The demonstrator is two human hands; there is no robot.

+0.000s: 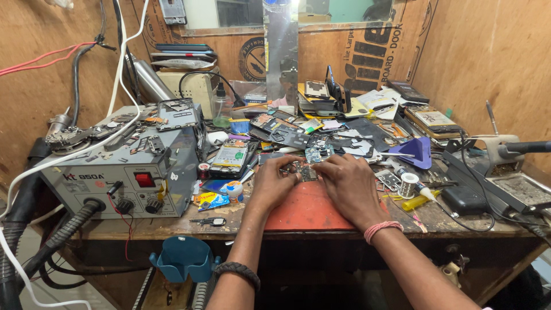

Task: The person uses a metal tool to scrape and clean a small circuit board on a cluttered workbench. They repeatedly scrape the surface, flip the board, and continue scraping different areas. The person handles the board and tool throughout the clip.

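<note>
Both hands meet over a small circuit board (305, 171), fingertips pinching its edges: the left hand (274, 182) grasps its left end and the right hand (349, 185) its right end. The board is a dark, flat, roughly rectangular piece studded with tiny parts; its long axis seems to run left to right, though the fingers hide much of it. It sits at the far edge of a smooth red work mat (307, 212) on a worn, scratched wooden bench (172, 225). One braided dark band circles the left wrist and one pink band the right. Just right of the right hand lies one spool of shiny solder wire (408, 185) and one yellow tube (418, 201). To the left stands one boxy grey metal hot-air station (123, 175) with two round black knobs and one red switch.
</note>
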